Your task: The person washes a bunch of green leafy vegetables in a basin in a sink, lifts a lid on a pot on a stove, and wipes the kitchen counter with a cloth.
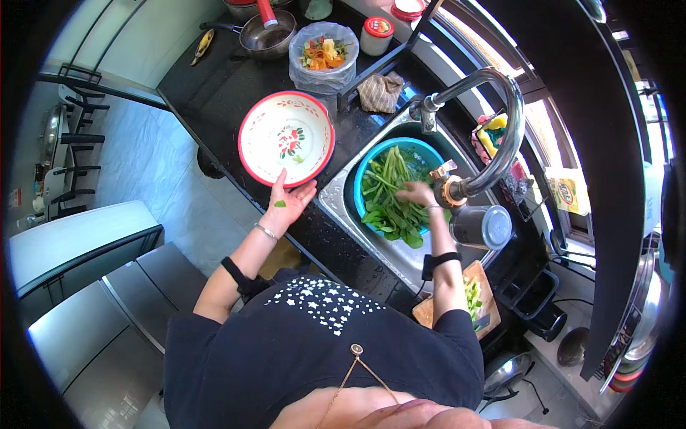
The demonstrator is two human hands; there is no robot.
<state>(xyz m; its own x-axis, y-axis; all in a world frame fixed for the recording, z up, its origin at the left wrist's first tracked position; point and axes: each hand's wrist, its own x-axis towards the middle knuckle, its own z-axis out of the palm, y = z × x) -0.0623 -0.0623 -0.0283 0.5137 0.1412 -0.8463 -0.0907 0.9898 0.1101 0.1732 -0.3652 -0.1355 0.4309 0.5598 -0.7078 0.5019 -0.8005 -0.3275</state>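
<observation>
Before me on the counter is a white enamel basin [262, 126] with a red rim and a floral print. My left hand [292, 206] has its thumb over the near rim and its fingers at the underside. A bit of green leaf sticks to that palm, and another scrap [297, 158] lies inside the basin. To the right, a blue plastic basin [358, 185] of water and leafy greens [394, 209] stands in the steel sink [343, 206]. Blurred, my right hand [415, 194] reaches into it and touches the greens; whether its fingers grip any is unclear.
A curved faucet [506, 107] arches over the sink. Beyond the enamel basin stand a lined scrap bin [324, 80], a red-lidded jar [376, 40] and a saucepan [268, 37]. Beside my right arm lies a cutting board [487, 308] with chopped greens. A cloth [380, 92] rests behind the sink.
</observation>
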